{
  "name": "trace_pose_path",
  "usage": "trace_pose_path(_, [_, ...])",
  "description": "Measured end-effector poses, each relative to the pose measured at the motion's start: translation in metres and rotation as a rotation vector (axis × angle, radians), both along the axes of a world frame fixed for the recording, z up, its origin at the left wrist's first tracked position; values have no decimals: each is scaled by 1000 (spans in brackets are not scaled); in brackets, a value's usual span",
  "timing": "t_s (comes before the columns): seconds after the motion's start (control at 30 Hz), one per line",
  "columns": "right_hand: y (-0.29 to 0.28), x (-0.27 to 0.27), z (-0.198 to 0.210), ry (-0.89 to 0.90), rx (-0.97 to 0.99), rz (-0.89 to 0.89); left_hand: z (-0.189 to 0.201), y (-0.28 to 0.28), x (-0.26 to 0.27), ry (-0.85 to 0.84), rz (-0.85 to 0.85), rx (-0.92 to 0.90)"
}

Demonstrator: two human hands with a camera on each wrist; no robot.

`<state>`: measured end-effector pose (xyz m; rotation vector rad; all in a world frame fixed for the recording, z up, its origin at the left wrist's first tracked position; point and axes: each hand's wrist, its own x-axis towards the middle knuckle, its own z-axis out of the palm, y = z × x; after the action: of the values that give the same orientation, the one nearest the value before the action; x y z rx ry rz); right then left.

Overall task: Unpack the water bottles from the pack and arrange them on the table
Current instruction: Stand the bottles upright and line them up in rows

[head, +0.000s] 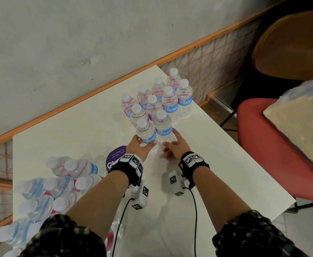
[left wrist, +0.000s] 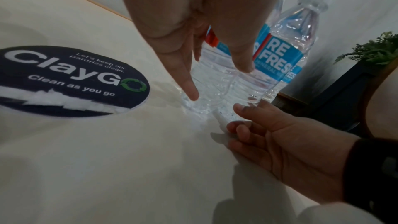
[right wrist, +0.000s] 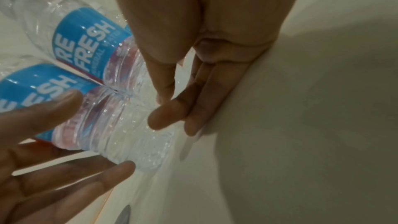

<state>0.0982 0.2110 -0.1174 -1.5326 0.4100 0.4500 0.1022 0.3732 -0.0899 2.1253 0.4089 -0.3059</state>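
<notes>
Several clear water bottles (head: 159, 101) with blue labels stand grouped at the table's far right. My left hand (head: 142, 145) grips the front-left bottle (head: 146, 133) low on its body, thumb on one side and fingers on the other; the bottle (left wrist: 213, 67) stands upright on the table. My right hand (head: 170, 143) rests beside the front-right bottle (head: 163, 127), fingers loosely curled and holding nothing. In the right wrist view its fingertips (right wrist: 191, 125) hang next to that bottle's (right wrist: 86, 40) base. The opened pack (head: 59, 186) with several bottles lies at lower left.
The white table (head: 216, 164) carries a round dark sticker (head: 114, 158) behind my left wrist. A red chair (head: 272, 145) with a plastic bag (head: 300, 112) on it stands to the right. A wooden chair (head: 291, 43) is beyond it, and a wall runs along the table's far side.
</notes>
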Motion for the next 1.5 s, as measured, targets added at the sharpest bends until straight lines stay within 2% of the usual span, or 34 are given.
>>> trace_pose_path(0.73, [1, -3, 8, -2, 8, -29, 11, -7, 3, 43, -53, 115])
trace_pose_path(0.93, [1, -26, 20, 66, 90, -115, 52, 7, 8, 304, -310, 327])
trace_pose_path(1.07, [2, -49, 30, 125, 92, -152, 99, 16, -1, 278, -429, 363])
trace_pose_path(1.17, [10, -72, 43, 127, 131, -136, 134, 22, -24, 260, -528, 384])
trace_pose_path(1.27, [27, -100, 61, 99, 150, -93, 165, 37, -59, 169, -633, 394])
trace_pose_path(1.37, [52, -133, 77, 95, 170, -67, 180, 66, -97, 116, -684, 369])
trace_pose_path(1.5, [94, -186, 81, 231, 196, -64, 177, 110, -144, 129, -787, 449])
